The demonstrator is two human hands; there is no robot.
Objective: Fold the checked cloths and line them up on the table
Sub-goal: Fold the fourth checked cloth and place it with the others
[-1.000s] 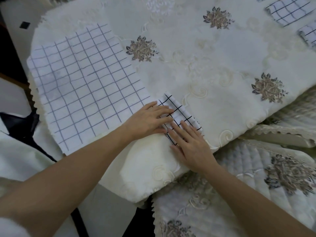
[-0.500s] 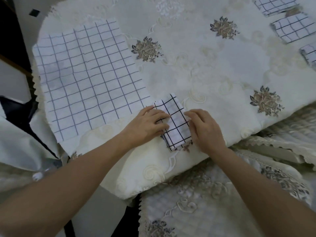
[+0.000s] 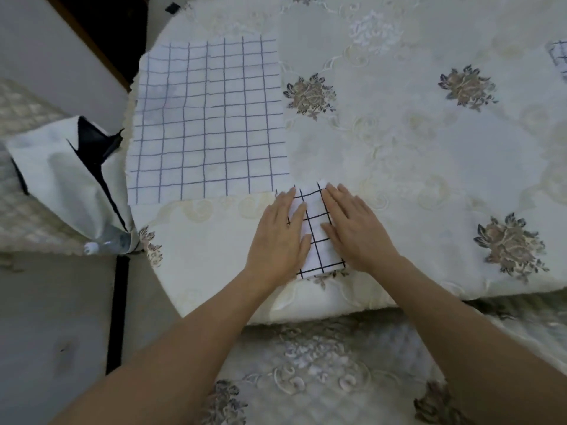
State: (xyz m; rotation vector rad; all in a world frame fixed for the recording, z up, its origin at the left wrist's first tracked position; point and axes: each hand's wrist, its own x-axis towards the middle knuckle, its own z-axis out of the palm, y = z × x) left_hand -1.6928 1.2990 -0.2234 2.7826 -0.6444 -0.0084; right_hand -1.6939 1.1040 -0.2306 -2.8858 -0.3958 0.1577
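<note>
Fingers (image 3: 294,207) of both hands lie flat and extended, pressed palm-down on the folded cloth; nothing is pinched or gripped.

Table (image 3: 414,154): covered with a cream cloth, matte weave, raised scroll embroidery and brown-grey floral motifs; its near edge drapes over in a soft curve.

Seat cover (image 3: 322,372), below the table edge: quilted, diamond-stitched, same floral embroidery, slightly glossy.

Unfolded checked cloth (image 3: 208,121): large, roughly square, white with thin blue-grey grid lines. Lies flat at the table's left side, faint creases through the middle, left edge at the table rim.

Folded checked cloth (image 3: 313,231): small narrow rectangle, white with bolder black grid lines, layered thickness visible at the near end. Sits near the table's front edge, just beside the lower right corner of the unfolded cloth.

Left hand (image 3: 280,237): covers the folded cloth's left long edge, fingers together.
Right hand (image 3: 356,228): covers the right long edge, fingers slightly spread. A strip of grid shows between the two hands.

Another checked piece (image 3: 560,58) is cut off by the right frame border; its shape cannot be told.
</note>
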